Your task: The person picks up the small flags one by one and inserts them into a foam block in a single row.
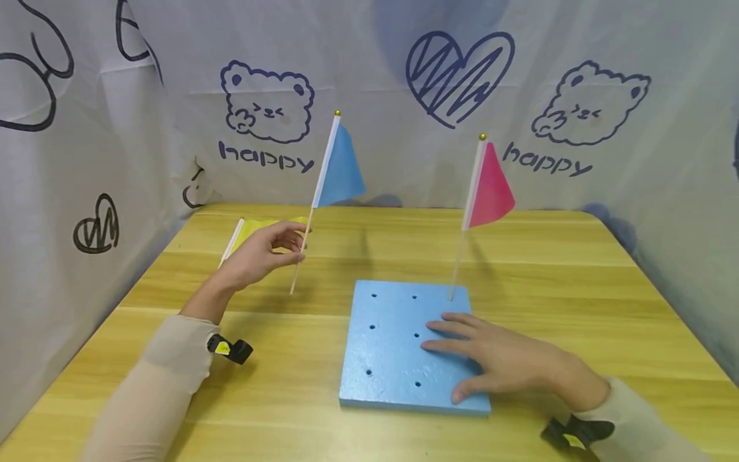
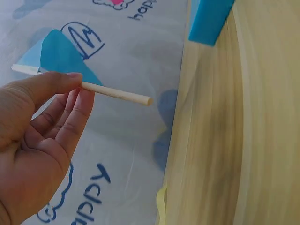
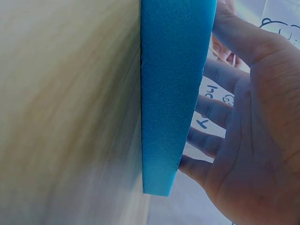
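Head view: left hand (image 1: 260,253) pinches the blue flag (image 1: 340,167) stick, left of the foam board (image 1: 392,366). Right hand (image 1: 502,359) rests flat, fingers extended, on the foam board.

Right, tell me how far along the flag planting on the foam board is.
Done: one pink triangular flag on a white stick stands in the far right hole of the blue square foam board. In hand: the left hand pinches the blue triangular flag's wooden stick, held above the table, while the right hand presses flat on the board. Left: a yellow flag lies on the wooden table, and several holes show empty.
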